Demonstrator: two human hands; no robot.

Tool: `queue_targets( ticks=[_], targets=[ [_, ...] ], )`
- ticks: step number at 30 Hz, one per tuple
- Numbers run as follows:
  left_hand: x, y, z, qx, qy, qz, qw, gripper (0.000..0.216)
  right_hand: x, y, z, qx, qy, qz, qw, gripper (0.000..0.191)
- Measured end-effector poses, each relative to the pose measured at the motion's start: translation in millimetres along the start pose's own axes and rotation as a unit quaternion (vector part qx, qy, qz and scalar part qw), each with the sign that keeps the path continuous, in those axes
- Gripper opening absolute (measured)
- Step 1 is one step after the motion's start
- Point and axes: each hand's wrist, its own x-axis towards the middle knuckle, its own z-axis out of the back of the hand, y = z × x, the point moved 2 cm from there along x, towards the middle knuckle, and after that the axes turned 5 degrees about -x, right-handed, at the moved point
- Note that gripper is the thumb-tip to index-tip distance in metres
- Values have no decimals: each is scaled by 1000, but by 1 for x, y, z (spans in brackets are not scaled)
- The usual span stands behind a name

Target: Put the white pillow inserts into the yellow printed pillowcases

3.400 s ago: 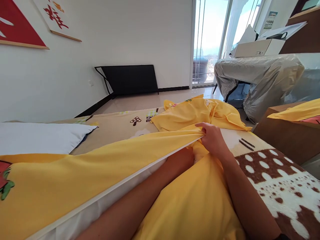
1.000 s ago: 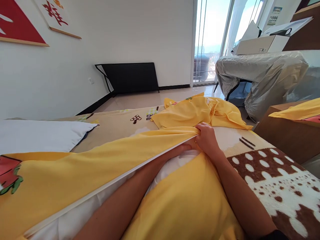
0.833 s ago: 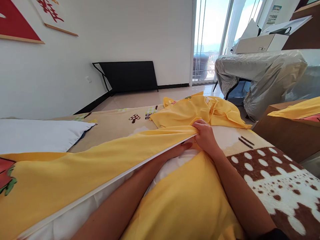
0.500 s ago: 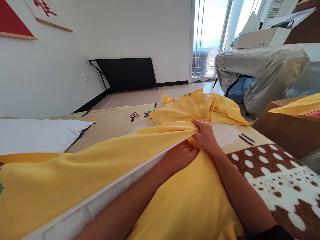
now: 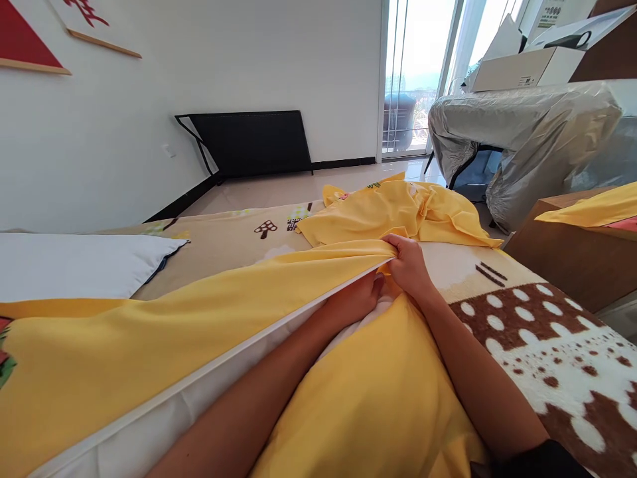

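Note:
A yellow pillowcase (image 5: pixel 164 325) with a white zip edge lies across the bed in front of me, a white pillow showing in its opening. My right hand (image 5: pixel 409 265) is closed on the far corner of the pillowcase's upper edge and holds it up. My left hand (image 5: pixel 357 299) reaches inside the opening under that edge, resting on the white pillow (image 5: pixel 351 325); its fingers are partly hidden by the cloth.
A brown and white patterned blanket (image 5: pixel 537 325) covers the bed. A crumpled yellow cloth (image 5: pixel 398 212) lies beyond my hands. A white pillow (image 5: pixel 74 265) sits at the left. A wooden cabinet (image 5: pixel 572 259) and plastic-wrapped furniture (image 5: pixel 522 133) stand at the right.
My left hand has pushed in and out of the pillowcase opening, and more white pillow shows beside it now. My right hand has stayed closed on the corner.

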Motion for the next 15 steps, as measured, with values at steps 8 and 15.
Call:
queue_targets(
  ticks=[8, 15],
  targets=[
    [2, 6, -2, 3, 6, 24, 1000, 36, 2, 0, 3, -12, 26, 49, 998, 35],
    [0, 5, 1, -3, -3, 57, 998, 37, -2, 4, 3, -113, 28, 58, 991, 46]
  ],
)
